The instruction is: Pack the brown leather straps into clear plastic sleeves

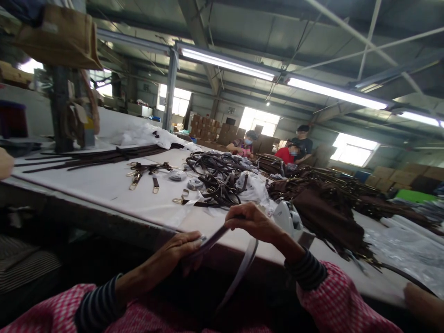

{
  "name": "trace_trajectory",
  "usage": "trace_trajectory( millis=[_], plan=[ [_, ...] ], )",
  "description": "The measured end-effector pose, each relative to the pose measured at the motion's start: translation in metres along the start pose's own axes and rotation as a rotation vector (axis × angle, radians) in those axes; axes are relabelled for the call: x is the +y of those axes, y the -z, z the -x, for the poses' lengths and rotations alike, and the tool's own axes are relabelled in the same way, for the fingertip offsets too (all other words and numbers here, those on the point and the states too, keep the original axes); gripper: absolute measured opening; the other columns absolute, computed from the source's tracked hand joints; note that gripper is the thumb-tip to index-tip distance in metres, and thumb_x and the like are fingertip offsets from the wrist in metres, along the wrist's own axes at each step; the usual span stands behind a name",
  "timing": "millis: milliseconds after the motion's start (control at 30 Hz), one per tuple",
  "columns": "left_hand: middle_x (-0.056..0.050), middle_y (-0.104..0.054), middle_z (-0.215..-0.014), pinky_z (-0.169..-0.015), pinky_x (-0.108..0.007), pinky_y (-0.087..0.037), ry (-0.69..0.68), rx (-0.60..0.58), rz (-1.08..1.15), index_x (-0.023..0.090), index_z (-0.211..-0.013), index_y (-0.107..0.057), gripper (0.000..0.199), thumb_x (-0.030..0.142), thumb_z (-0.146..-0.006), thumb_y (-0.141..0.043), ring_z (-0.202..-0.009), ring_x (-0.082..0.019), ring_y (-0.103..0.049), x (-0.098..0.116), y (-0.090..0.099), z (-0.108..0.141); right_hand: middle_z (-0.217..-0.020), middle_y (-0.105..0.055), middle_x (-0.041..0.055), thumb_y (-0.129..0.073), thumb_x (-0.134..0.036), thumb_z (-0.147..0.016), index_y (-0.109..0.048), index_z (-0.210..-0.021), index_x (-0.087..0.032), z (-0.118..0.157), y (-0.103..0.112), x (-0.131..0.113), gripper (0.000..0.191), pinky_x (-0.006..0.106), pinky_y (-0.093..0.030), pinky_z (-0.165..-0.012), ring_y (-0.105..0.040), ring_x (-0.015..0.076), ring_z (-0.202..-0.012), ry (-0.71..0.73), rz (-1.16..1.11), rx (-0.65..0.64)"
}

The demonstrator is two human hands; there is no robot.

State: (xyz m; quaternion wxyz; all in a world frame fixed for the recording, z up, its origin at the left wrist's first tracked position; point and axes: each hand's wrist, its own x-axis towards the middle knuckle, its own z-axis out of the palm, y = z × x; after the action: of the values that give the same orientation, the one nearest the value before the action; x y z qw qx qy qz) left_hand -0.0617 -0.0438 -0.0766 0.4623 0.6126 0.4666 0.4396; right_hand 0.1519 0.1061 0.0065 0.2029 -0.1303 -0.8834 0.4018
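A long narrow strap (215,237) is stretched between my two hands above the table's near edge. My left hand (185,247) is closed on its lower end, thumb on top and fingers partly hidden beneath. Higher up, my right hand (250,223) pinches the strap between thumb and fingers. From under my right hand a pale grey strip (241,270) hangs below the table edge; I cannot tell whether it is part of the same strap. Just beyond lies a heap of dark straps (217,178), with short straps with metal clasps (138,173) to its left.
A white tape dispenser (286,216) stands beside my right wrist. Brown bags (328,212) and clear plastic (405,245) cover the right side. Long dark straps (104,157) lie at left. Other people's arms (425,300) reach in at the edges; co-workers (286,155) are across the table.
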Motion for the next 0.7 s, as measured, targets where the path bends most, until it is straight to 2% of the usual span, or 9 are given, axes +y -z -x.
trace_trajectory(
  millis=[100,167,333,533,600,700],
  plan=[
    [-0.004,-0.066,-0.075,-0.059,-0.026,-0.047,0.003,-0.055,0.053,0.015,-0.085,-0.064,0.044,0.051,-0.102,-0.045,-0.059,-0.015,-0.057,0.003,-0.002,0.0,-0.068,-0.065,0.0009,-0.076,-0.05,-0.088,-0.077,-0.08,-0.014,-0.003,-0.001,0.008,0.037,0.026,-0.042,-0.065,-0.055,0.0145,-0.067,-0.007,-0.032,-0.002],
    [-0.002,-0.064,-0.073,-0.055,-0.023,-0.042,0.011,-0.058,0.08,0.015,-0.087,-0.064,0.047,0.055,-0.102,-0.045,-0.055,-0.012,-0.052,0.007,-0.007,0.001,-0.069,-0.066,0.0013,-0.076,-0.051,-0.087,-0.077,-0.079,-0.014,-0.004,-0.004,0.015,0.037,0.027,-0.044,-0.067,-0.056,0.0146,-0.068,-0.014,-0.095,-0.003],
    [0.007,-0.051,-0.051,-0.039,-0.02,-0.02,0.141,0.007,0.05,0.019,-0.08,-0.056,0.047,0.064,-0.086,-0.069,-0.039,-0.006,-0.032,0.021,-0.016,-0.004,-0.075,-0.069,0.0021,-0.078,-0.049,-0.085,-0.076,-0.082,-0.013,0.0,-0.018,0.034,0.036,0.028,-0.044,-0.073,-0.059,0.0155,-0.073,-0.057,-0.256,0.03],
    [0.003,-0.058,-0.051,-0.038,-0.019,-0.028,0.105,0.023,0.089,0.018,-0.077,-0.057,0.054,0.071,-0.089,-0.063,-0.036,-0.008,-0.045,0.033,-0.011,-0.011,-0.078,-0.065,0.0008,-0.075,-0.045,-0.089,-0.073,-0.086,-0.014,0.021,-0.042,0.033,0.031,0.028,-0.042,-0.075,-0.055,0.0151,-0.074,-0.081,-0.377,0.111],
    [0.003,-0.056,-0.05,-0.037,-0.018,-0.025,0.088,0.023,0.18,0.016,-0.075,-0.06,0.053,0.066,-0.092,-0.063,-0.035,-0.006,-0.041,0.036,-0.009,-0.012,-0.077,-0.062,0.0001,-0.071,-0.042,-0.092,-0.071,-0.087,-0.015,0.026,-0.049,0.026,0.028,0.026,-0.04,-0.07,-0.052,0.0143,-0.072,-0.103,-0.408,0.18],
    [0.005,-0.05,-0.048,-0.037,-0.016,-0.024,0.078,0.026,0.441,0.014,-0.073,-0.062,0.048,0.058,-0.094,-0.067,-0.036,-0.004,-0.033,0.043,-0.01,-0.015,-0.068,-0.051,-0.0031,-0.065,-0.042,-0.095,-0.065,-0.089,-0.017,0.029,-0.055,0.017,0.025,0.024,-0.034,-0.058,-0.043,0.0125,-0.062,-0.132,-0.451,0.309]
  ],
)
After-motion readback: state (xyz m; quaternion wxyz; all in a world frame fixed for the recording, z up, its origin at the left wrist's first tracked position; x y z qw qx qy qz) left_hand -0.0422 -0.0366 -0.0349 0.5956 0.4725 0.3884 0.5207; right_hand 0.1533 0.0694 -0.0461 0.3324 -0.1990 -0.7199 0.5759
